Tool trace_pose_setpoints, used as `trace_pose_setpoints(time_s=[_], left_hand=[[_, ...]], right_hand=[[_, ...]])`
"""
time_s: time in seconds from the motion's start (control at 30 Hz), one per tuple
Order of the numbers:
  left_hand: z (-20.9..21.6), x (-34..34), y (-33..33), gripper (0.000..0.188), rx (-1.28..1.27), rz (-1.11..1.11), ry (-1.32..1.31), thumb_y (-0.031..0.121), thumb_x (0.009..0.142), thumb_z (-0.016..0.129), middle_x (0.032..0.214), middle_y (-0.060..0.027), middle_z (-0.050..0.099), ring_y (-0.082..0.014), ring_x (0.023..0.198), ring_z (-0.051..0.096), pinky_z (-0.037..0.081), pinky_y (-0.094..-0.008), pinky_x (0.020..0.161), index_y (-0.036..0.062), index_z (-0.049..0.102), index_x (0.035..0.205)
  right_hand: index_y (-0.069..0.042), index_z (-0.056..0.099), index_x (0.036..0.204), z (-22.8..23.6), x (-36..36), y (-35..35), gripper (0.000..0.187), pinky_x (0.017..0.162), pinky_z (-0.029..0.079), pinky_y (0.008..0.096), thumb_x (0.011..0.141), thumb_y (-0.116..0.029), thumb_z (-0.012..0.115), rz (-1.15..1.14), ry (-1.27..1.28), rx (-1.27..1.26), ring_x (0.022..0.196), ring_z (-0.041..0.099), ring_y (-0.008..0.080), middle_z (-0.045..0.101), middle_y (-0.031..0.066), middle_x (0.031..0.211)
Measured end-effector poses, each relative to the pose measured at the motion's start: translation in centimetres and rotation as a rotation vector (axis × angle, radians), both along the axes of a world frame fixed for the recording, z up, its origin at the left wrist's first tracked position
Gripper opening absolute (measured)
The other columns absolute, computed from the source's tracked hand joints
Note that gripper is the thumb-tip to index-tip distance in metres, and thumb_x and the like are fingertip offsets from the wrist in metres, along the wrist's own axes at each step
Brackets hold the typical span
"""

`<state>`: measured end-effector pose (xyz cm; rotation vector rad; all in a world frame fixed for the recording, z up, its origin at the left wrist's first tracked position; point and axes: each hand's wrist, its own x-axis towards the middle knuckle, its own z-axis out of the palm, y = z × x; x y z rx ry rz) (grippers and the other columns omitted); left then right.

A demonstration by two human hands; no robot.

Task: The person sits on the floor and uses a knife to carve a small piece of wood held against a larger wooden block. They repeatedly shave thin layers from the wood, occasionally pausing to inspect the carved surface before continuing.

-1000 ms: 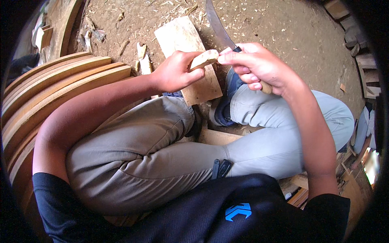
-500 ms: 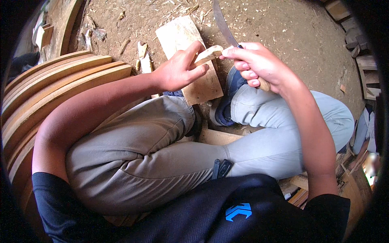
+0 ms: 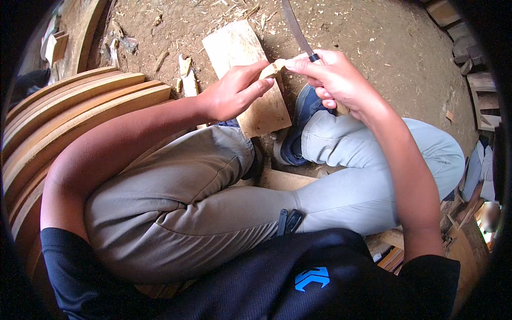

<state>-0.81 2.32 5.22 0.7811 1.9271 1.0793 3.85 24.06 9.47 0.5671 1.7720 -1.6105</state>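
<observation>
Between the fingers and thumb of my left hand [image 3: 230, 92] is a small, pale, carved piece of wood [image 3: 274, 69]. My right hand [image 3: 341, 80] is wrapped round the handle of a knife, whose long, narrow, slightly curved blade [image 3: 296, 28] points up and away from me. The thumb and forefinger of that hand meet the right end of the wood piece. Most of the knife's wooden handle is hidden by my fingers. Both hands are above a flat wooden board [image 3: 262, 113] that lies between my feet.
Curved wooden planks [image 3: 101, 109] are stacked on the left. Wood shavings and chips [image 3: 186, 77] are scattered over the dirt floor [image 3: 384, 42]. A dark shoe [image 3: 293, 141] is beside the board. More timber [image 3: 482, 98] stands at the far right, and part of a person [image 3: 489, 217] shows below it.
The wood piece has turned in my left fingers, and less of its length shows. My left forefinger has straightened. My right hand has shifted slightly, with its thumb now stretched onto the wood.
</observation>
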Motion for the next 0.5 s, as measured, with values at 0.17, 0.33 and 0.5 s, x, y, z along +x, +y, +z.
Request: trace_pose_setpoints(time_s=[0.17, 0.33, 0.5], left_hand=[[-0.19, -0.13, -0.11, 0.036, -0.003, -0.023, -0.145, 0.032, 0.097, 0.04, 0.07, -0.0102, 0.055, -0.0199, 0.062, 0.054, 0.044, -0.0352, 0.061, -0.0013, 0.053, 0.101], [0.26, 0.05, -0.07, 0.037, -0.02, 0.015, -0.493, 0.032, 0.097, 0.035, 0.068, -0.0035, 0.051, -0.0102, 0.049, 0.05, 0.04, -0.0259, 0.044, 0.002, 0.054, 0.105], [-0.24, 0.25, -0.14, 0.039, 0.054, 0.01, -0.519, 0.033, 0.096, 0.032, 0.06, -0.0005, 0.047, -0.0095, 0.041, 0.047, 0.038, -0.0244, 0.039, 0.0009, 0.053, 0.105]], right_hand=[[-0.007, 0.061, 0.102, -0.11, 0.05, -0.23, 0.025, 0.036, 0.026, 0.017, 0.091, -0.03, 0.063, 0.007, 0.036, -0.002, 0.045, 0.032, -0.0023, 0.038, -0.0094, 0.062], [-0.008, 0.059, 0.087, -0.79, -0.01, 0.15, 0.026, 0.036, 0.03, 0.0187, 0.087, -0.033, 0.066, -0.003, -0.002, -0.018, 0.047, 0.038, 0.0015, 0.044, -0.0055, 0.065], [-0.011, 0.054, 0.081, -0.92, -0.11, 0.21, 0.027, 0.036, 0.029, 0.019, 0.086, -0.035, 0.066, 0.022, -0.024, -0.031, 0.047, 0.037, 0.0012, 0.043, -0.0056, 0.065]])
